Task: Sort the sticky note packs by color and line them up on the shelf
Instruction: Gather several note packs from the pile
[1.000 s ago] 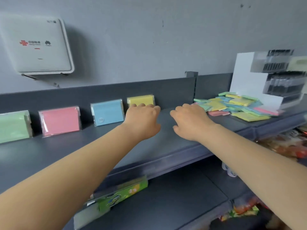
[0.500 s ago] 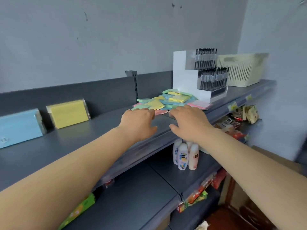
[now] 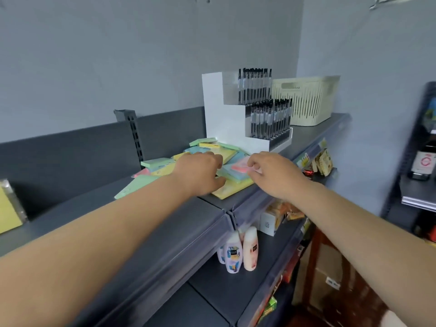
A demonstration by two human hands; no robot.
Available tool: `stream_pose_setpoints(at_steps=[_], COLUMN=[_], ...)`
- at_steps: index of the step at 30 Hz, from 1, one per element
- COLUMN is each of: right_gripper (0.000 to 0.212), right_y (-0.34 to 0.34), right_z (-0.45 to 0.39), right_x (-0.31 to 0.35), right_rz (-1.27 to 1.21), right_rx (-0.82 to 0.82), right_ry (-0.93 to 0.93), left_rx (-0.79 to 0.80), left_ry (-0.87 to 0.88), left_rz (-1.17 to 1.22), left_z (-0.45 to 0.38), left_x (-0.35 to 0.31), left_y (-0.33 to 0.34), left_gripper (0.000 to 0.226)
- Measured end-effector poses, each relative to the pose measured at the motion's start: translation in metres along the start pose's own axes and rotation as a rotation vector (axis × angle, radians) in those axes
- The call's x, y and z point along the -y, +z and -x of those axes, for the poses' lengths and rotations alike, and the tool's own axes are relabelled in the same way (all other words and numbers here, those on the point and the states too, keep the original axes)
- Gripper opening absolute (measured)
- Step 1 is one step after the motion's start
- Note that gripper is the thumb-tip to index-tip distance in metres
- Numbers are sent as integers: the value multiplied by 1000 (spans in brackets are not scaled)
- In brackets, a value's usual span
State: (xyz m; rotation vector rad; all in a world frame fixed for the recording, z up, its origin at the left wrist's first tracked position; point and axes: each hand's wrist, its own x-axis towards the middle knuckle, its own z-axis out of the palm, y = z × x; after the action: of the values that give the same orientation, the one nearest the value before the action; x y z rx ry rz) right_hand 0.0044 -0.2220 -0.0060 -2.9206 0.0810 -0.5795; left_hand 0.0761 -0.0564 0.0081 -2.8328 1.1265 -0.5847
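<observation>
Both hands reach over a loose heap of sticky note packs (image 3: 207, 159) on the dark grey shelf (image 3: 77, 206); the heap, in green, yellow, blue and pink, lies at about 12 o'clock from the wrists, directly under the fingers. The left hand (image 3: 200, 173) rests palm down on the heap, fingers bent over the packs; whether it actually grips one cannot be told, since the fingertips are hidden. The right hand (image 3: 273, 173) is at 3 o'clock of the left; its thumb and forefinger appear to pinch the edge of a pink pack (image 3: 241, 165) that lies on top of a blue pack (image 3: 232, 174) and a large yellow pack (image 3: 230, 188). A yellow pack in a clear stand (image 3: 9, 208) leans at 9 o'clock, well apart from the heap. At 12 o'clock behind the heap stands a white pen display (image 3: 247, 114); a cream basket (image 3: 306, 100) sits at its 3 o'clock. Lotion bottles (image 3: 238, 251) stand on the lower shelf at 6 o'clock.
</observation>
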Motion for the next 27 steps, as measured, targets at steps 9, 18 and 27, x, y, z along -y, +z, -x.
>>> stream_pose_setpoints(at_steps=[9,18,27], right_gripper=[46,68,27], right_y=[13,20,23], right_z=[-76,-94,-88], right_x=[-43,-57,-69], right_rz=[-58,-124,-631], right_rx=[172,360,219], right_ry=[131,249,285], left_rx=[49,106,132], left_ry=[70,33,-125], left_rz=[26,135,491], left_z=[-70,-81,-74], left_x=[16,21,17], left_y=[35,46,33], left_gripper=[58,72,48])
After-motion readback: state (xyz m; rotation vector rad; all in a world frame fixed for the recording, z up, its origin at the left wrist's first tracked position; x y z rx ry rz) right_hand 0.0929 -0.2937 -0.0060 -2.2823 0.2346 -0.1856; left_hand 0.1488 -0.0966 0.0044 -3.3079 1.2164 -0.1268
